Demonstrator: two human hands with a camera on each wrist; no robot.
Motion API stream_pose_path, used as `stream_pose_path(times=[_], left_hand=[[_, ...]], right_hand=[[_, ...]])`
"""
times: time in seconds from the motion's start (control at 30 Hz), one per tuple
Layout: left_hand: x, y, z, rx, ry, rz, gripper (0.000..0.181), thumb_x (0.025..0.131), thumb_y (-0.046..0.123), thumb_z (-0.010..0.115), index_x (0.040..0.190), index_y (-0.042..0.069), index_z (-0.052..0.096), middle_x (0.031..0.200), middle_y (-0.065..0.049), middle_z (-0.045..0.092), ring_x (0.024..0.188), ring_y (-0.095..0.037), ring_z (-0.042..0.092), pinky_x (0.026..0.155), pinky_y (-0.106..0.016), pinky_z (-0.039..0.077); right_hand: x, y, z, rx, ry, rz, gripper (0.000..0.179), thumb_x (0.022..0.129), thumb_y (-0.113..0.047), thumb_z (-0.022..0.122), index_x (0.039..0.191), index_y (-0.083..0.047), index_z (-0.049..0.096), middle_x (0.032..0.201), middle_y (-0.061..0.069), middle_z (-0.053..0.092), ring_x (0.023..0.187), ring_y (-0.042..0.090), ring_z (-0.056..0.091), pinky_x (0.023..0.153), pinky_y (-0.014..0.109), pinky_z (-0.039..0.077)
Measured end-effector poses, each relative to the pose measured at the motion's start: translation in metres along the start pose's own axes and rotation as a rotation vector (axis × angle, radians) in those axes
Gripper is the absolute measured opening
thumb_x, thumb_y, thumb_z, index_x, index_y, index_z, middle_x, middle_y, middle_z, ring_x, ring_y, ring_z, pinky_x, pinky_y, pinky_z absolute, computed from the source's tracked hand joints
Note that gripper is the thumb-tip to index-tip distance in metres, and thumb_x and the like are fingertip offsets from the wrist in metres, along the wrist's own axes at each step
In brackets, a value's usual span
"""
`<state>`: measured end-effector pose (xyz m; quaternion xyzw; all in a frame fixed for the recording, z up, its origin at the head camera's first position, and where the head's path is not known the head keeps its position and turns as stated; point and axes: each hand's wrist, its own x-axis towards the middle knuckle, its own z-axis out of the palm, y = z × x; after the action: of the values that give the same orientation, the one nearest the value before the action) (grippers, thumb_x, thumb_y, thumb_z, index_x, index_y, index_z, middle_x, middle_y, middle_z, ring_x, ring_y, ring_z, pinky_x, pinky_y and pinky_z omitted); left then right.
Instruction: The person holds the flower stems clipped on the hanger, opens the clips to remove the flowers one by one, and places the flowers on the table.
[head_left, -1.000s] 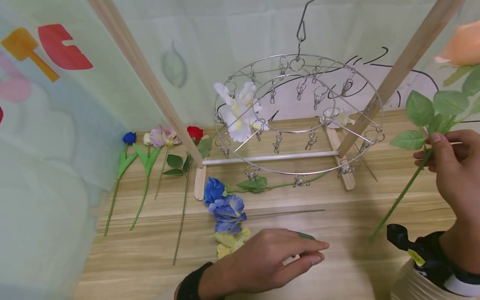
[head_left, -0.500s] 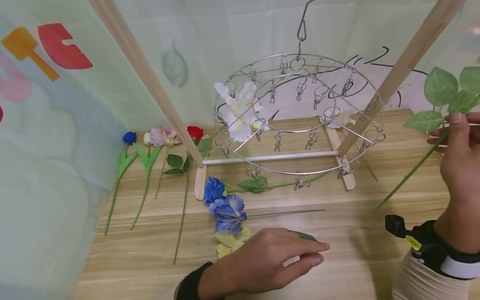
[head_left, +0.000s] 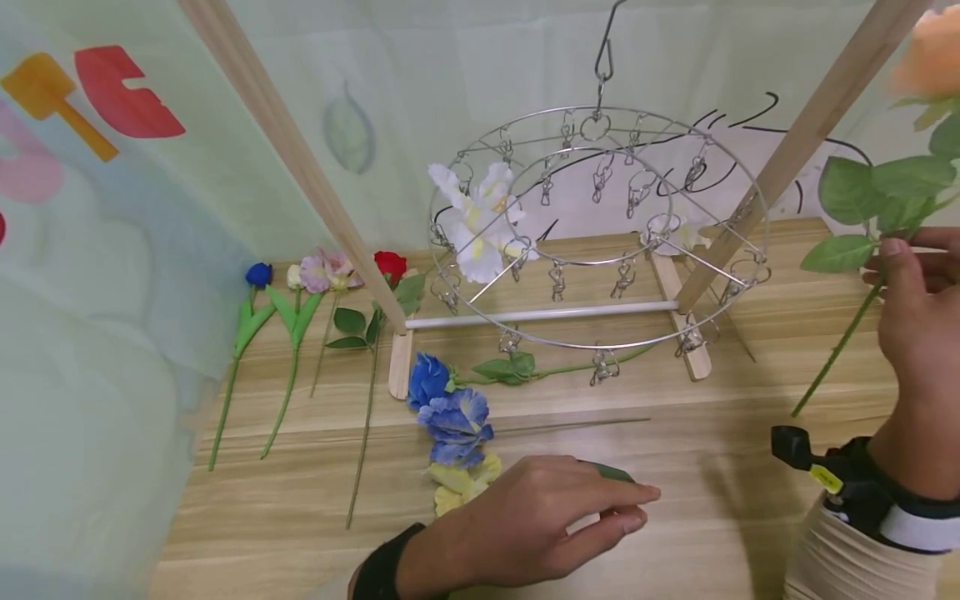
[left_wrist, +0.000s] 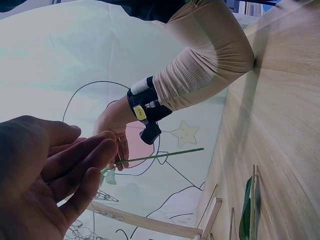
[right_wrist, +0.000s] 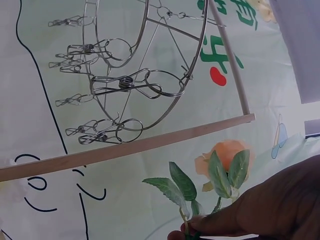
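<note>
My right hand [head_left: 918, 321] pinches the green stem of a peach rose [head_left: 932, 55] between thumb and fingers, at the right side of the head view. Its bloom is up and its bare stem slants down to the left. In the right wrist view the rose [right_wrist: 231, 155] and its leaves stand before the backdrop, beside a wooden post. My left hand [head_left: 551, 521] hovers low over the table, fingers loosely bent and holding nothing, partly covering a yellow flower [head_left: 453, 487]. The left wrist view shows the left hand [left_wrist: 60, 172] with nothing in its fingers.
A round wire hanger [head_left: 592, 346] with many metal clips hangs in a wooden frame [head_left: 300, 158]; a white flower [head_left: 480, 225] is at its left side. Blue flowers [head_left: 453, 425] lie in front. Several stems lie at left, among them a red rose [head_left: 390, 267].
My right hand has shifted a little right with the rose. The bloom slipped mostly out of the head view, then came back, and the stem now stands steeper. My left hand stays put.
</note>
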<state>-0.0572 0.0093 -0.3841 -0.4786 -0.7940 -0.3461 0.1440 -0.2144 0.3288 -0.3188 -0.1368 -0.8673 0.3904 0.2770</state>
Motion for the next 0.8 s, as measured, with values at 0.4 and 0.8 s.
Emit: stream_pose_path(times=[0.4,0.8], left_hand=[[0.000,0.000,0.001,0.002,-0.010,0.010,0.032,0.105,0.018,0.066,0.137,0.012,0.071,0.115,0.010,0.079,0.092,0.009,0.065,0.090,-0.007,0.049],[0.001,0.001,0.001,-0.016,-0.013,0.004,0.032,0.106,0.017,0.065,0.137,0.011,0.070,0.111,0.011,0.079,0.088,0.010,0.062,0.087,-0.005,0.048]], right_hand=[[0.010,0.003,0.006,-0.194,-0.195,0.180,0.049,0.115,-0.034,0.039,0.156,-0.011,0.053,0.102,-0.021,0.048,0.076,-0.019,0.034,0.072,0.014,0.034],[0.032,0.036,0.034,-0.311,-0.280,0.137,0.048,0.114,-0.030,0.045,0.149,0.000,0.059,0.134,0.031,0.068,0.081,0.009,0.050,0.057,0.016,0.033]])
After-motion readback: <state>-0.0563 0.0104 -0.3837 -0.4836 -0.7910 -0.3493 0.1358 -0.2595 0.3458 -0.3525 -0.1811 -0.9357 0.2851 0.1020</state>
